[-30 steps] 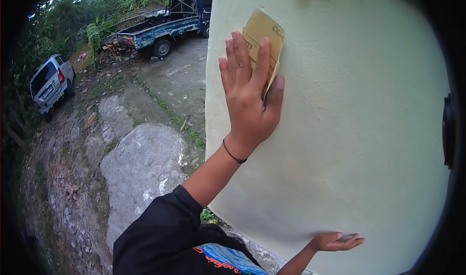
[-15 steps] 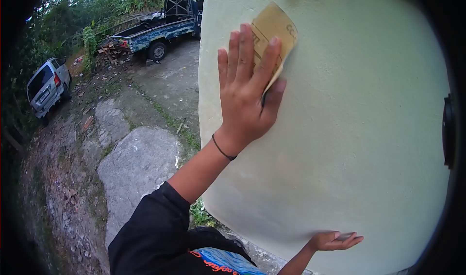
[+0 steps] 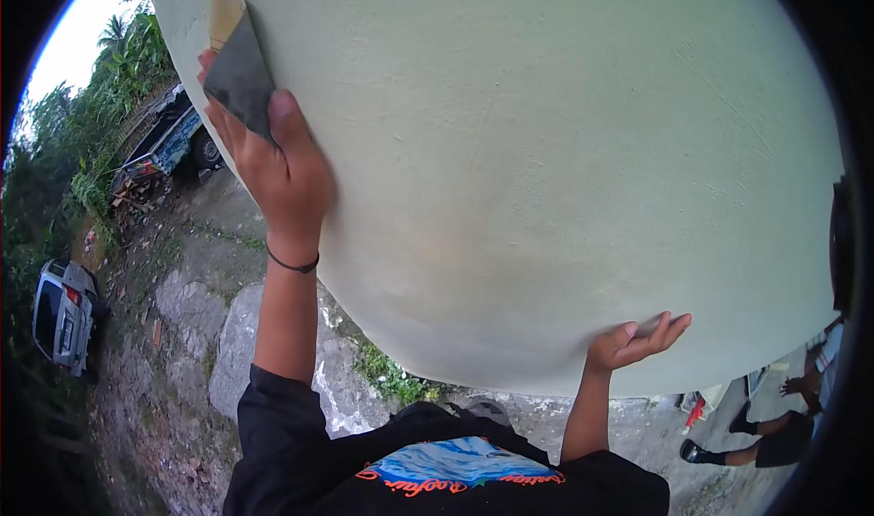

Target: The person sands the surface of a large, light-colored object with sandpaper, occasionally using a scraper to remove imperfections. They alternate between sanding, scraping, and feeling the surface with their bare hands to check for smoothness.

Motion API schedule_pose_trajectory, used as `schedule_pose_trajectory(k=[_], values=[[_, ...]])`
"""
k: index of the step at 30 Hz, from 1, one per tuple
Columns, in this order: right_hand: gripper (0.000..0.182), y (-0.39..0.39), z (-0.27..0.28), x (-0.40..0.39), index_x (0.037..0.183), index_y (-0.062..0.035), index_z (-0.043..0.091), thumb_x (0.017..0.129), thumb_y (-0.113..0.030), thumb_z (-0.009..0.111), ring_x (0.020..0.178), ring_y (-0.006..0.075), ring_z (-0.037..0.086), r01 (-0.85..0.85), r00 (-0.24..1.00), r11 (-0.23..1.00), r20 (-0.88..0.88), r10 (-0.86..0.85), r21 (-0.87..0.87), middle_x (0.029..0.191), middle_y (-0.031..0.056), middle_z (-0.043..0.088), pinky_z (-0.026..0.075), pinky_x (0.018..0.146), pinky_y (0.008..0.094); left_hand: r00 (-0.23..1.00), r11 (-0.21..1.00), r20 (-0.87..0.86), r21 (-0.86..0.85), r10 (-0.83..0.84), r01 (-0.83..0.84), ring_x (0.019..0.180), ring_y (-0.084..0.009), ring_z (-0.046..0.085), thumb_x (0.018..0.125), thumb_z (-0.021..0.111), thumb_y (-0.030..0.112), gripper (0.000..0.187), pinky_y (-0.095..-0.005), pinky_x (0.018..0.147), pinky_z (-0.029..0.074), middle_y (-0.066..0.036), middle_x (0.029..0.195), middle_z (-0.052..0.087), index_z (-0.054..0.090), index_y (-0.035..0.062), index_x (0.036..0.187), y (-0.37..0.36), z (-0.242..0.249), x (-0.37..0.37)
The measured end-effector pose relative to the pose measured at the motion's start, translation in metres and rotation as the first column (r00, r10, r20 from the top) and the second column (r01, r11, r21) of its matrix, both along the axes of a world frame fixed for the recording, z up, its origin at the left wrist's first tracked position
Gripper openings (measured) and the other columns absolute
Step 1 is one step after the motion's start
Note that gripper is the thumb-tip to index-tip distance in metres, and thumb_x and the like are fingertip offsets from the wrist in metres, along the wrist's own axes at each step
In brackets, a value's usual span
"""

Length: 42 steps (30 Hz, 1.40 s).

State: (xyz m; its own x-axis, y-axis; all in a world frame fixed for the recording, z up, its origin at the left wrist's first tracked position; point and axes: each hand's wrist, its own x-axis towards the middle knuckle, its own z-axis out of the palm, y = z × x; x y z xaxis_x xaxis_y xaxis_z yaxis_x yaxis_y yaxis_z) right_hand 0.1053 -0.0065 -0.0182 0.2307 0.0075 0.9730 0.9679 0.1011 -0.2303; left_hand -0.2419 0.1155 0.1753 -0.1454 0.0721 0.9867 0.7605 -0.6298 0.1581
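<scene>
My left hand [image 3: 287,175] is raised at the left edge of a pale green wall [image 3: 510,170], a dark band round its wrist. A folded sheet of sandpaper [image 3: 244,75] is held between its thumb and fingers, showing a dark grit face and a tan backing at the top corner. Lower down on the right, my right hand [image 3: 633,341] is close against the wall's lower part, holding nothing, with its fingers stretched out.
At far right a seated person [image 3: 787,434] is partly in view, near a red object [image 3: 696,411]. To the left stand a silver car [image 3: 66,318] and a blue truck [image 3: 173,143] on rough ground. Weeds [image 3: 391,375] grow along the wall's foot.
The view has swung right and tilted. My left hand has turned, so the sandpaper's dark side now shows instead of mostly its printed tan back. The person at right has come into view.
</scene>
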Motion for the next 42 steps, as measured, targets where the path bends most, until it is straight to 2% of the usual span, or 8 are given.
schedule_pose_trajectory(k=[12,18,23,29,31,33,37,42], values=[[0.050,-0.008,0.002,-0.001,0.125,0.0064,0.037,0.091,-0.031,0.037,0.135,0.0416,0.017,-0.048,0.999,0.998,-0.021,0.048,-0.032,0.142,0.0288,0.021,0.014,0.109,0.0533,0.831,0.904,-0.435,-0.389,-0.348,0.176,0.139,-0.0405,-0.004,0.080,0.049,0.018,0.043,-0.0529,0.107,-0.008,-0.030,0.147,0.009,0.057,0.0064,0.121,-0.098,-0.158,0.143],[0.072,-0.045,0.022,-0.044,0.131,0.0005,0.032,0.087,-0.056,0.041,0.132,0.0377,0.026,-0.495,0.830,0.864,-0.245,0.500,0.086,0.137,0.0274,0.030,0.017,0.108,0.0476,0.521,0.338,0.243,-0.529,-0.818,0.778,0.110,-0.0348,0.055,0.084,0.055,0.016,0.020,-0.0461,0.098,0.035,-0.022,0.104,0.062,0.067,0.0016,0.092,-0.140,-0.116,0.112],[0.073,-0.077,0.054,-0.071,0.138,0.0010,0.025,0.087,-0.042,0.056,0.125,0.0277,0.039,-0.983,-0.179,-0.157,-0.618,0.766,0.090,0.132,0.0197,0.043,0.028,0.103,0.0408,0.467,0.199,0.353,-0.584,-0.810,0.787,0.073,-0.0265,0.059,0.085,0.059,0.015,0.023,-0.0339,0.067,0.045,-0.011,0.066,0.058,0.059,-0.0023,0.070,-0.149,-0.112,0.110],[0.055,-0.079,0.037,-0.017,0.134,0.0030,0.035,0.091,-0.026,0.054,0.119,0.0210,0.043,-0.999,0.038,0.020,-0.808,0.588,-0.033,0.132,0.0120,0.043,0.033,0.100,0.0387,0.728,0.601,0.174,-0.457,-0.663,0.656,0.096,-0.0296,0.057,0.087,0.052,0.012,0.016,-0.0372,0.084,0.043,-0.018,0.100,0.059,0.058,-0.0012,0.094,-0.130,-0.116,0.107],[0.045,-0.081,0.086,-0.002,0.132,0.0036,0.037,0.094,-0.019,0.047,0.119,0.0226,0.044,-0.395,0.176,0.667,-0.661,0.729,0.631,0.132,0.0132,0.044,0.030,0.103,0.0391,0.847,0.786,0.033,-0.357,-0.530,0.505,0.107,-0.0299,0.054,0.090,0.047,0.013,0.022,-0.0383,0.092,0.041,-0.020,0.116,0.056,0.055,-0.0008,0.106,-0.114,-0.112,0.093],[0.041,-0.084,0.084,0.010,0.132,0.0039,0.039,0.096,-0.015,0.043,0.119,0.0235,0.044,0.164,0.313,0.619,-0.636,0.706,0.768,0.133,0.0138,0.044,0.029,0.104,0.0394,0.926,0.891,0.098,-0.251,-0.365,0.378,0.128,-0.0333,0.037,0.091,0.043,0.011,0.030,-0.0442,0.104,0.031,-0.022,0.135,0.040,0.048,-0.0003,0.118,-0.103,-0.112,0.082],[0.056,-0.059,0.031,0.009,0.139,-0.0018,0.031,0.087,-0.013,0.047,0.136,0.0414,0.018,-0.031,0.988,0.956,-0.157,-0.015,-0.290,0.146,0.0245,0.022,0.014,0.108,0.0519,0.970,0.956,0.036,-0.165,-0.241,0.243,0.137,-0.0348,0.020,0.093,0.041,0.016,0.040,-0.0479,0.109,0.020,-0.021,0.145,0.025,0.039,0.0002,0.130,-0.079,-0.124,0.085],[0.056,-0.019,0.062,0.047,0.143,-0.0061,0.025,0.093,-0.028,0.039,0.139,0.0364,0.005,0.132,0.990,0.985,-0.035,-0.137,-0.115,0.150,0.0185,0.012,0.000,0.109,0.0519,0.992,0.994,-0.123,-0.099,0.034,-0.046,0.138,-0.0357,0.016,0.095,0.038,0.026,0.047,-0.0489,0.111,0.013,-0.021,0.147,0.021,0.033,0.0015,0.136,-0.052,-0.152,0.088]])
